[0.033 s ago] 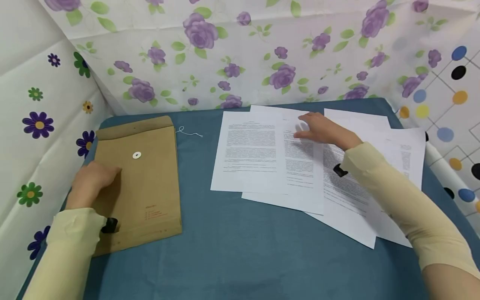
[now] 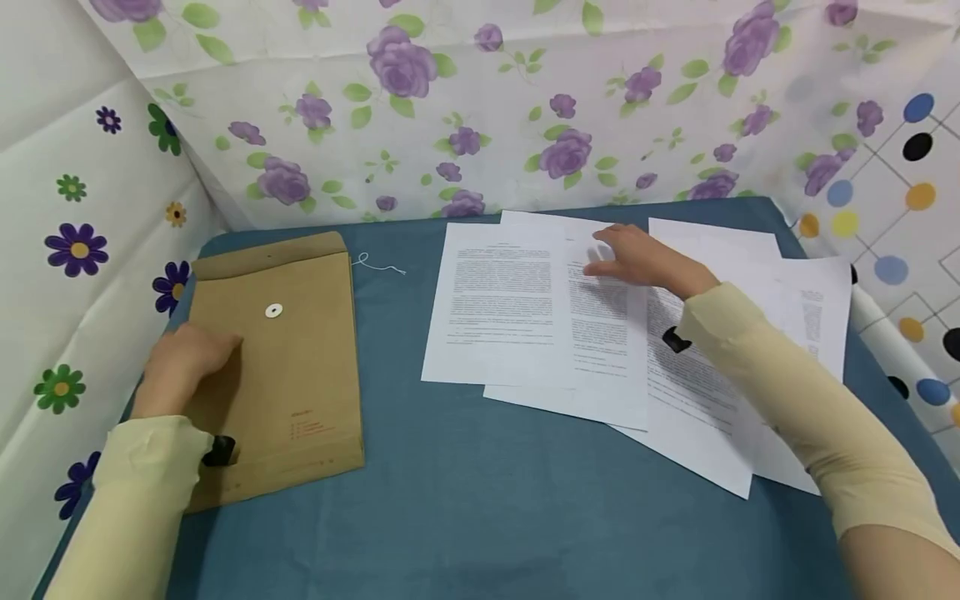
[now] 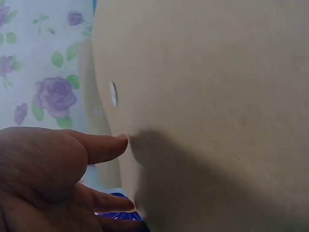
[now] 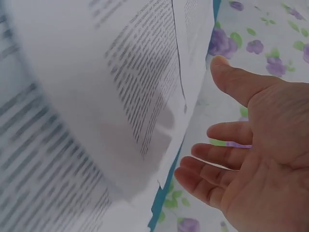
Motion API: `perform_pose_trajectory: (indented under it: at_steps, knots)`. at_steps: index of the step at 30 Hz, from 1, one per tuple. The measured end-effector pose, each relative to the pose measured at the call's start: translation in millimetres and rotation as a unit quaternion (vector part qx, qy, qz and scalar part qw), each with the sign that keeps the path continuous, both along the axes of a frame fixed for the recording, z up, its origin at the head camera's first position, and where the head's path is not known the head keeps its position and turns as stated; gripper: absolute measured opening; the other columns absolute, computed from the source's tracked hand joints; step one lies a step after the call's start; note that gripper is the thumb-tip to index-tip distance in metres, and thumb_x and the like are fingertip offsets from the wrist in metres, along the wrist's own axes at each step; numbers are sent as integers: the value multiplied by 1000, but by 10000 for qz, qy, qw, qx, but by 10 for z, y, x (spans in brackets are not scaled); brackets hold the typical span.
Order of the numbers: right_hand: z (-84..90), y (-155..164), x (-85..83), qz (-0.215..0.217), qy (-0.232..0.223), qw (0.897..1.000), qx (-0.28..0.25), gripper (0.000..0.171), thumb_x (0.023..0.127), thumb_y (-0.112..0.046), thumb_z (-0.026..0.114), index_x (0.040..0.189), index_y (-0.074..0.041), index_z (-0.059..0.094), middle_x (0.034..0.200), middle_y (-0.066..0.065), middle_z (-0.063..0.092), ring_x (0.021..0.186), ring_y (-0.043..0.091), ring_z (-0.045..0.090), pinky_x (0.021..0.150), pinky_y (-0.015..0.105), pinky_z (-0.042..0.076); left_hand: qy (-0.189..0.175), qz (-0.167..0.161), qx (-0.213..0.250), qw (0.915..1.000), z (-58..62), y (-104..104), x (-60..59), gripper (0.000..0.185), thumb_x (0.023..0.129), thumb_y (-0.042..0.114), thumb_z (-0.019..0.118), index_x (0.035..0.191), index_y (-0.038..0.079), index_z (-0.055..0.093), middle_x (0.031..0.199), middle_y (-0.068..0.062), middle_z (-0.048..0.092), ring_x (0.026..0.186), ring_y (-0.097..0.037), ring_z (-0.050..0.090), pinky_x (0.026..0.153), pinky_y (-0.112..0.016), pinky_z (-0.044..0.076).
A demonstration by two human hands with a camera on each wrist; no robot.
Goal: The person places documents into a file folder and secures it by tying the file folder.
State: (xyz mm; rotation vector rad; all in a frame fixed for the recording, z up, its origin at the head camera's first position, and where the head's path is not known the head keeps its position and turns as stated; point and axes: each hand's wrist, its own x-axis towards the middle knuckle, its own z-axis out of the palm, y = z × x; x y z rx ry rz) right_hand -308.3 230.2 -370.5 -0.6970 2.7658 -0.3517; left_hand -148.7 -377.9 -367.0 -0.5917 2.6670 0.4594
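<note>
Both arms stretch forward, left grip with thumb extended, right grip with fingers loosely bent

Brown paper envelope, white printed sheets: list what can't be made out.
Head view: wording on the white printed sheets, too small.
Head view: left edge of the brown paper envelope, partly behind the left hand.
Head view: lower sheets, partly under upper ones.
Right wrist view: nearest text, blurred.
Left wrist view: envelope's bottom, beyond the frame edge.

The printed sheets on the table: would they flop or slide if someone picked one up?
The printed sheets would probably flop, since they look like thin paper. They overlap in a loose fan, so pulling one may drag its neighbours.
</note>
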Motion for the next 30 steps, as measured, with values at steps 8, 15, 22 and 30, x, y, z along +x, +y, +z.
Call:
perform_pose_trajectory:
  at_steps: [8,15,22,30]
  knots:
    - [-99,-309,-248,-38,9,9999,-151,77,100,-35,67,152,13,36,154,36,38,145,52,29,119,60,21,346,96,-51,9993,-12,-13,-22,82,100,39,53,134,-32,33,120,-48,40,109,-60,43,92,-69,42]
    - [-218,-519,-397,72,124,9997,-186,82,99,-37,68,152,15,33,153,36,39,145,50,32,121,56,20,687,41,-308,9972,-54,-2,-83,84,96,33,60,132,-36,28,124,-55,33,114,-65,35,94,-71,39]
    - [-279,-678,-468,-191,-185,9996,115,88,99,-54,61,156,5,31,160,28,32,149,47,26,122,55,17,1109,-443,-423,9919,-145,-185,-120,69,93,26,65,113,-37,44,110,-53,43,100,-60,43,91,-66,40]
    - [-258,-787,-453,-242,1,9991,334,95,94,-52,70,159,3,27,161,27,32,147,48,27,121,55,18,1269,-419,99,9910,-161,-364,-89,56,91,18,66,106,-33,47,98,-44,52,82,-48,53,77,-60,48]
